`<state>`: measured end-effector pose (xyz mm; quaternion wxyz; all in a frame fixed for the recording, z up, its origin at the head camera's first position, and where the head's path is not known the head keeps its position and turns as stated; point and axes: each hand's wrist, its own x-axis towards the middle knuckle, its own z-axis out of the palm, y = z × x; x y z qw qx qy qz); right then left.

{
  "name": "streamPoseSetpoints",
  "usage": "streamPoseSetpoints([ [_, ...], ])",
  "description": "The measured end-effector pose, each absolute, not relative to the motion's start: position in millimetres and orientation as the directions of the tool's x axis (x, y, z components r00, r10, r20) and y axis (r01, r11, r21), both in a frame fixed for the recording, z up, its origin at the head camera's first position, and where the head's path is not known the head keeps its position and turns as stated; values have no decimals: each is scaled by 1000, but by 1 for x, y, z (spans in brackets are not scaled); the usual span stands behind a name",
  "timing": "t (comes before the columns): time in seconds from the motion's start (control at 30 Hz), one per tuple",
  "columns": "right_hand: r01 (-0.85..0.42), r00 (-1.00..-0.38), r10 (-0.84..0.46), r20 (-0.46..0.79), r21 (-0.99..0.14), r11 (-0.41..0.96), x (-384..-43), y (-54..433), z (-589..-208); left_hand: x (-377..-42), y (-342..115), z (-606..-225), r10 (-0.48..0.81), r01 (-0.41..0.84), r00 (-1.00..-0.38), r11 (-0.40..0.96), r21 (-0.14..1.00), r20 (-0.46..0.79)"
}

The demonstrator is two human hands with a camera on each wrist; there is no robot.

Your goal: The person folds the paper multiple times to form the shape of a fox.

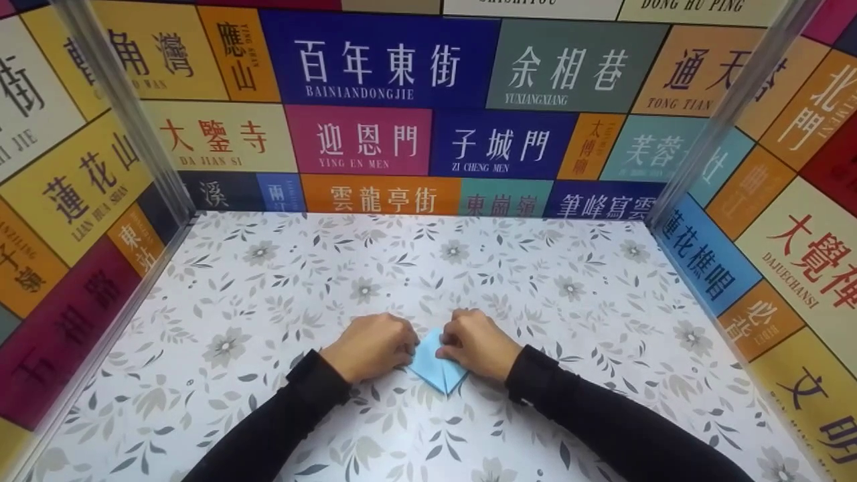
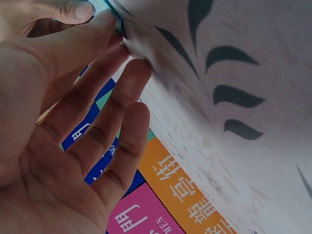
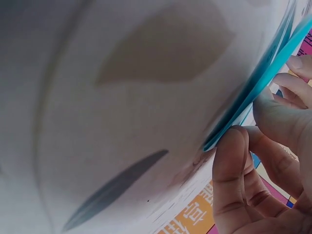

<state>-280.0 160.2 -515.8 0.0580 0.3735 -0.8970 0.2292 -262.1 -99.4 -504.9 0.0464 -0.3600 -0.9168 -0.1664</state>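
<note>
A light blue sheet of folded paper (image 1: pixel 435 368) lies on the patterned tabletop, one point toward the person and a crease running up from it. My left hand (image 1: pixel 375 347) pinches its left edge between thumb and forefinger, the other fingers spread loosely in the left wrist view. From the opposite side my right hand (image 1: pixel 481 345) grips the upper right edge, its thumb over the paper and its fingers curled by the rim. Several layers of the blue paper (image 3: pixel 261 83) show edge-on in the right wrist view. Both hands cover parts of its sides.
The white tabletop (image 1: pixel 268 301) carries a grey leaf and flower print. Upright panels with coloured sign blocks, such as the back wall (image 1: pixel 381 60), enclose it at the back and both sides. Black sleeves (image 1: pixel 268 422) cover the forearms.
</note>
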Motion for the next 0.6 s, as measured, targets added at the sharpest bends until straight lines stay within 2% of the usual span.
streamPoseSetpoints([
  [0.6,-683,-727,-629,274,-375,626,-279,159,-515,-269,-84,-501,626,670,-743,693,268,237],
])
